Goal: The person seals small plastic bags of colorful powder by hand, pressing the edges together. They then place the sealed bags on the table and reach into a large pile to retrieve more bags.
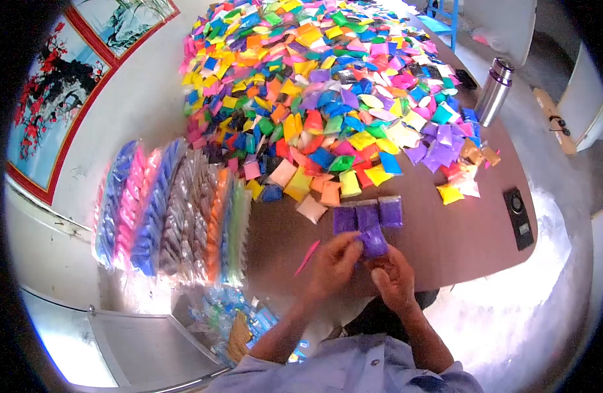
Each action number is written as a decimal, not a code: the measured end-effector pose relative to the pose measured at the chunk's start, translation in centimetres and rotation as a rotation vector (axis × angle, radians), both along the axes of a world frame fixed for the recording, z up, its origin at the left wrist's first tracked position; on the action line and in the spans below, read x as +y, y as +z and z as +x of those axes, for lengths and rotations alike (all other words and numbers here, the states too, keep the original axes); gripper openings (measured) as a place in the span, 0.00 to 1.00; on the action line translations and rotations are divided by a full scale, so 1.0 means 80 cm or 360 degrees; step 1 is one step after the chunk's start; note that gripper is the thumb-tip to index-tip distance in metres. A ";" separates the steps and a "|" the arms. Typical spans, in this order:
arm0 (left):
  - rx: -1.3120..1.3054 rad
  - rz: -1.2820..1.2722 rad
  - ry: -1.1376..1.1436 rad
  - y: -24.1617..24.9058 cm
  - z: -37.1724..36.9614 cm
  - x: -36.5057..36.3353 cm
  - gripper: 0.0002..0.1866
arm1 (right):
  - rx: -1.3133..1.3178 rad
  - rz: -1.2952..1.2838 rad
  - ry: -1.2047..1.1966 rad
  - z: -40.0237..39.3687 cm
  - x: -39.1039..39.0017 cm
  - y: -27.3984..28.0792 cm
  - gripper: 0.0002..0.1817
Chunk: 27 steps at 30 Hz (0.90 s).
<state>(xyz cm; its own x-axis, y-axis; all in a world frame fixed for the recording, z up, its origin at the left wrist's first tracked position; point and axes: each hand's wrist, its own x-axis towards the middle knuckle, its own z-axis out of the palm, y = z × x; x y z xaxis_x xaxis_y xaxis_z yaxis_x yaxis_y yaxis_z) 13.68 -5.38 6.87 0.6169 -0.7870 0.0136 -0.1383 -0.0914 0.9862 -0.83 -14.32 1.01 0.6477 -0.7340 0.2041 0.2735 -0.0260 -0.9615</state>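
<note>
A small purple packet (374, 243) in clear wrapping is held up between my hands near the table's front edge. My left hand (337, 263) is closed, its fingertips pinching the packet's left edge. From below and to the right, my right hand (393, 280) grips the same packet between thumb and fingers. Just beyond, a row of purple packets (390, 212) lies flat on the table, partly covered by the held one. A thin pink stick-like tool (307, 257) rests left of my left hand.
A big heap of multicoloured packets (314, 92) covers the brown table's (459, 242) far part. Long bags of coloured pieces (167, 209) stand at left. A steel flask (495, 92) and a black device (518, 219) are on the right. Blue-printed wrappers (262, 319) lie below left.
</note>
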 end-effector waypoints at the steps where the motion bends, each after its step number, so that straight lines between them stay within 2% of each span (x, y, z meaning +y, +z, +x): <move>1: 0.0012 -0.0014 -0.0009 -0.009 -0.017 0.012 0.14 | -0.0001 0.0248 0.0030 -0.008 0.007 0.005 0.18; 3: 0.0383 0.0032 0.0013 -0.020 -0.043 0.031 0.14 | 0.0117 0.0373 0.0003 -0.029 0.019 -0.008 0.16; 5: 0.0418 -0.0012 -0.0083 -0.018 -0.056 0.053 0.15 | 0.0225 0.0508 -0.0027 -0.050 0.032 -0.017 0.13; 8: 0.0446 -0.0060 -0.0145 -0.013 -0.074 0.073 0.16 | 0.0203 0.0297 -0.0019 -0.073 0.053 -0.008 0.09; 10: 0.0459 -0.0053 -0.0120 -0.014 -0.078 0.088 0.17 | 0.0525 0.0148 0.0258 -0.088 0.064 0.014 0.07; 12: 0.0437 0.0223 -0.0420 -0.030 -0.067 0.106 0.15 | 0.0535 0.0140 0.0272 -0.096 0.080 0.003 0.07; 15: 0.0360 0.0275 -0.0346 -0.066 -0.075 0.127 0.12 | 0.0629 0.0083 0.0220 -0.110 0.100 0.001 0.09; 16: 0.0365 0.0284 -0.0378 -0.069 -0.082 0.130 0.12 | 0.0500 0.0251 0.0218 -0.111 0.106 -0.014 0.10; 18: 0.0244 0.0113 -0.0162 -0.075 -0.095 0.139 0.11 | 0.0227 0.0609 0.0248 -0.108 0.120 -0.042 0.12; 19: 0.0255 0.0139 -0.0180 -0.078 -0.102 0.144 0.11 | 0.0232 0.0636 0.0229 -0.108 0.125 -0.036 0.12; 21: 0.0175 0.0049 0.0005 -0.082 -0.115 0.152 0.10 | 0.0415 0.0774 0.0271 -0.107 0.130 -0.026 0.11; 23: 0.0186 0.0098 0.0011 -0.084 -0.121 0.158 0.10 | 0.0314 0.0818 0.0230 -0.108 0.143 -0.046 0.09; 25: 0.0200 0.0164 0.0034 -0.086 -0.124 0.167 0.10 | 0.0191 0.0660 0.0179 -0.111 0.148 -0.054 0.07; 27: 0.0312 0.0096 -0.0053 -0.088 -0.122 0.169 0.10 | 0.0172 0.0722 0.0143 -0.114 0.154 -0.058 0.06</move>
